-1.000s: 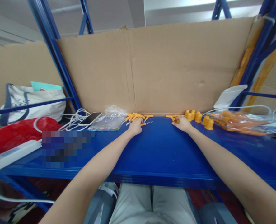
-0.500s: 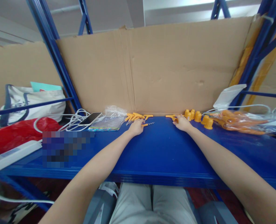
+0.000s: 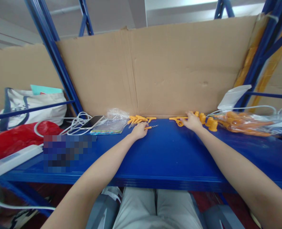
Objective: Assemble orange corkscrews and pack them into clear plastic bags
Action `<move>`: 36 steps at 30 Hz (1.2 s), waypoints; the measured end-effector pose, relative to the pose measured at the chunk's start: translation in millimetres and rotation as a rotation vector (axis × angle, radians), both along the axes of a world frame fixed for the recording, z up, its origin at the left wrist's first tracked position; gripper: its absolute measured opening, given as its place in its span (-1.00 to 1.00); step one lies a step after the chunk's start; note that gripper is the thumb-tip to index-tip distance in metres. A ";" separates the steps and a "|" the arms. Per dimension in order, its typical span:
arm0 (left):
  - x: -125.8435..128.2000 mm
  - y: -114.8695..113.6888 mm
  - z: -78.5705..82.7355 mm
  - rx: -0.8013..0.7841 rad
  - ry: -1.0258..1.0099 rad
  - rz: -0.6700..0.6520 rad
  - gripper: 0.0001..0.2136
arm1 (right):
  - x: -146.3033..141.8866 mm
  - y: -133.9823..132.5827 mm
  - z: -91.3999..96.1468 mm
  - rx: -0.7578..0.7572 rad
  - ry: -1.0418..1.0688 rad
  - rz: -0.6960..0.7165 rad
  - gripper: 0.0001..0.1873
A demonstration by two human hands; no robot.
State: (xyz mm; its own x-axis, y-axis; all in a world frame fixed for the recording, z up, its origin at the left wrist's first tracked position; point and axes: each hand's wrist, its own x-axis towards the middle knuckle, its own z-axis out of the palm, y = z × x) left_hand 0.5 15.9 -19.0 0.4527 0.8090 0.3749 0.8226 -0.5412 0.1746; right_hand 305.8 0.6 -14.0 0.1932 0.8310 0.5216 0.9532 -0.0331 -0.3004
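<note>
On the blue shelf [image 3: 164,152], my left hand [image 3: 139,130] rests with its fingers closed on a small orange corkscrew [image 3: 151,127], beside a pile of orange T-shaped corkscrews [image 3: 141,119]. My right hand [image 3: 191,121] reaches over a group of orange caps [image 3: 209,122] at the back, fingers curled over one or more of them. An orange corkscrew with a cap [image 3: 178,120] lies just left of that hand.
A cardboard sheet [image 3: 169,66] backs the shelf. A phone [image 3: 92,121], white cables [image 3: 75,122] and a clear bag [image 3: 112,122] lie at the left; a red bag [image 3: 17,136] and tote [image 3: 33,105] beyond. A plastic bag of orange parts [image 3: 245,125] lies at the right.
My right hand let go of the capped corkscrew and moved right and back onto the orange caps. My left hand stayed at the corkscrew pile.
</note>
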 end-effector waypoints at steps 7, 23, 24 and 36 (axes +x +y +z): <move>0.3 -1.0 0.4 -0.008 -0.018 0.008 -0.76 | 15.9 -21.8 18.3 0.152 0.004 -0.289 -0.53; -0.5 -1.0 0.2 -0.005 -0.005 0.008 -0.74 | 36.0 -23.7 10.3 0.132 0.106 -0.454 -0.58; -0.6 -0.8 0.1 -0.006 -0.008 0.007 -0.74 | 37.1 -21.6 9.6 0.125 0.122 -0.429 -0.58; 1.6 -4.2 2.0 -0.011 -0.010 0.026 -0.74 | 33.5 6.1 -4.2 -0.134 0.266 -0.135 -0.67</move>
State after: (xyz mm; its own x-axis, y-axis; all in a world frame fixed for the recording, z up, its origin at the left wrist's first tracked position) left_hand 2.1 11.7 -17.0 0.4273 0.8248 0.3702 0.8347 -0.5173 0.1891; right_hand 339.3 6.7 -18.2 0.4215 0.8463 0.3257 0.8259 -0.2100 -0.5232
